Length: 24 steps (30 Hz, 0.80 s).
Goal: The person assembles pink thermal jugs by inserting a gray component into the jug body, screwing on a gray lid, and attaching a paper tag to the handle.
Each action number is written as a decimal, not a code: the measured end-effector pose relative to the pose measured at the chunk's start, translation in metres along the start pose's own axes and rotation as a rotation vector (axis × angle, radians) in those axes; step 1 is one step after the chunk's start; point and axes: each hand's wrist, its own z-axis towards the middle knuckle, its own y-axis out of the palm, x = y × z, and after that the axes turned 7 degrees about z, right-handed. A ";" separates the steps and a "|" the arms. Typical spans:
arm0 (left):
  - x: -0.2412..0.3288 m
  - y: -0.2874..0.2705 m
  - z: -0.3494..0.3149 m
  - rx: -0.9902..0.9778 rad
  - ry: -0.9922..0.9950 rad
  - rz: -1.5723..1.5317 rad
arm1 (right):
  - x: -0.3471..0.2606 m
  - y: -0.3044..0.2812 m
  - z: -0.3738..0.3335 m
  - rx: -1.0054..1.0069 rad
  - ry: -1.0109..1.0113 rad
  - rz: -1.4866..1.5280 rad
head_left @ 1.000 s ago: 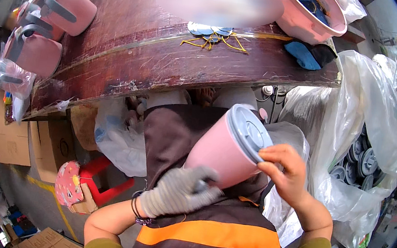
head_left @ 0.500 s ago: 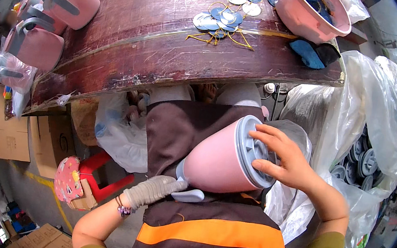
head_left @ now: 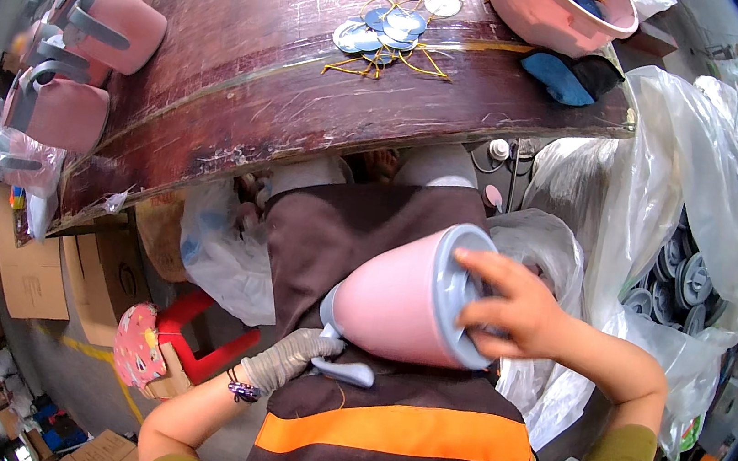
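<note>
A pink mug (head_left: 392, 303) lies tilted across my lap, its wide grey-rimmed end toward the right. Wearing a light glove, my left hand (head_left: 289, 359) is closed at the narrow end, by the grey handle (head_left: 344, 372). At the wide end, the bent fingers of my right hand (head_left: 516, 308) are on the grey lid (head_left: 459, 288). Motion blurs these fingertips, and they partly cover the lid. Beneath the mug is a dark brown apron (head_left: 333, 226) with an orange band.
Several pink mugs (head_left: 122, 30) with grey handles stand at the left of the dark red table (head_left: 248, 87). Round tags (head_left: 394, 26) with yellow strings and a pink basin (head_left: 556, 19) are on it. Grey lids (head_left: 695, 280) fill a clear bag at right; a red stool (head_left: 202, 348) stands at left.
My right hand has shifted on the lid, its fingers now more bent and lower over it. The mug has turned slightly in my hands. The whole view has shifted a little.
</note>
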 end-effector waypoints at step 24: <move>0.149 0.113 -0.078 0.667 0.800 0.826 | 0.231 0.128 -0.239 0.371 1.239 -0.297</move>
